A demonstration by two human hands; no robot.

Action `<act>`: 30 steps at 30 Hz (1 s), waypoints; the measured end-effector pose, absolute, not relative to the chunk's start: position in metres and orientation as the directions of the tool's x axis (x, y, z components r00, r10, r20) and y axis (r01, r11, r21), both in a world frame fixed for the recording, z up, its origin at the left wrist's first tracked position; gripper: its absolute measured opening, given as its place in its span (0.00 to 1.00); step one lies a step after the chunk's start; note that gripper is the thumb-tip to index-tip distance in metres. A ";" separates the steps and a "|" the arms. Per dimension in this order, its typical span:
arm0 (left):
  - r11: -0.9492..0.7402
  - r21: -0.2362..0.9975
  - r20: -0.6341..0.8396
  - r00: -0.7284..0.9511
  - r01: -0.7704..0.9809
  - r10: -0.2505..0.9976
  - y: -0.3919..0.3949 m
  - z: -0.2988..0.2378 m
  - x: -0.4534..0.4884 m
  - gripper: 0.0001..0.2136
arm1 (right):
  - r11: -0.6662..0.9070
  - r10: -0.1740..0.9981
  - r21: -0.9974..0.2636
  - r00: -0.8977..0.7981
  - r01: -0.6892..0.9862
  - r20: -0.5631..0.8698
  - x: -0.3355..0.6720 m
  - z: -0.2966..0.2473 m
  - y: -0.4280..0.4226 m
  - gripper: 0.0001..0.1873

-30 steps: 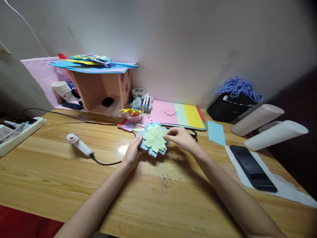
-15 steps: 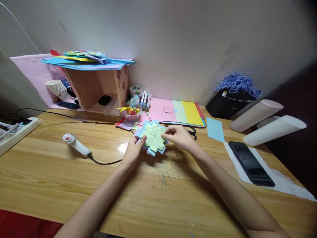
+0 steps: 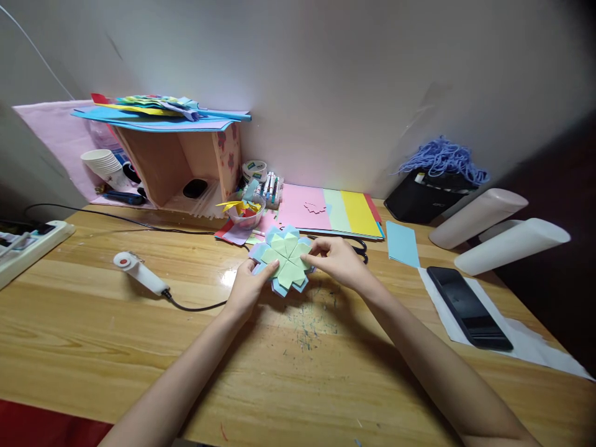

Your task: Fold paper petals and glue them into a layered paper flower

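Note:
A layered paper flower (image 3: 288,259), pale green on top with blue and lilac petals beneath, is held above the wooden table. My left hand (image 3: 250,282) grips its left side, thumb lying on the green layer and fingers underneath. At the right edge, my right hand (image 3: 336,261) pinches the flower between thumb and fingers. Behind my right hand, black scissor handles (image 3: 361,249) show in part. The underside of the flower is hidden.
Left of the hands lies a white glue gun (image 3: 139,273) with its cord. A plastic bowl of paper scraps (image 3: 245,214) and coloured paper sheets (image 3: 305,208) are behind. At right are a phone (image 3: 468,307), blue paper (image 3: 403,244) and white rolls (image 3: 512,245).
The flower is tilted slightly differently, and my left thumb reaches a little further onto the green layer. Both hands keep their hold. The whole view has shifted slightly.

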State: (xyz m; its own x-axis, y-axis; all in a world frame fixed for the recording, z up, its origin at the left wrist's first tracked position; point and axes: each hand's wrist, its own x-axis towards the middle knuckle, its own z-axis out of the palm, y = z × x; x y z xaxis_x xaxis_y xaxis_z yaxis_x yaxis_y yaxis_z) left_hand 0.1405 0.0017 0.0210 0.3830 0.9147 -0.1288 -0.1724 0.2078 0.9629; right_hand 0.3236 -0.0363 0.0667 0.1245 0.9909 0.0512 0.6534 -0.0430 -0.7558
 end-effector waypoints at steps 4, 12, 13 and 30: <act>0.206 0.965 -0.136 0.360 -0.164 0.923 0.002 0.021 0.140 0.19 | -0.053 0.988 -0.716 0.139 0.696 0.062 0.320 0.067 -0.039 0.07; 0.216 0.963 -0.147 0.362 -0.160 0.921 0.005 0.016 0.138 0.19 | -0.084 0.961 -0.743 0.251 0.664 0.116 0.348 0.088 -0.037 0.16; 0.221 0.963 -0.151 0.365 -0.158 0.919 0.005 0.016 0.138 0.19 | -0.100 0.947 -0.755 0.294 0.648 0.127 0.353 0.090 -0.037 0.17; 0.257 0.955 -0.167 0.445 -0.150 0.880 -0.001 0.016 0.142 0.20 | -0.145 0.985 -0.954 -0.052 0.261 -0.164 0.338 0.049 -0.022 0.20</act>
State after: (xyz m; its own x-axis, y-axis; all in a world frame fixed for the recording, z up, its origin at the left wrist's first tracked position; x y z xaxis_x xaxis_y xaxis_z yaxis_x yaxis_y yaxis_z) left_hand 0.1424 -0.0006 0.0158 0.4445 0.8800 -0.1674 -0.1502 0.2574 0.9546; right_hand 0.3380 -0.0222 0.0489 -0.0524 0.9850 -0.1642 0.2612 -0.1451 -0.9543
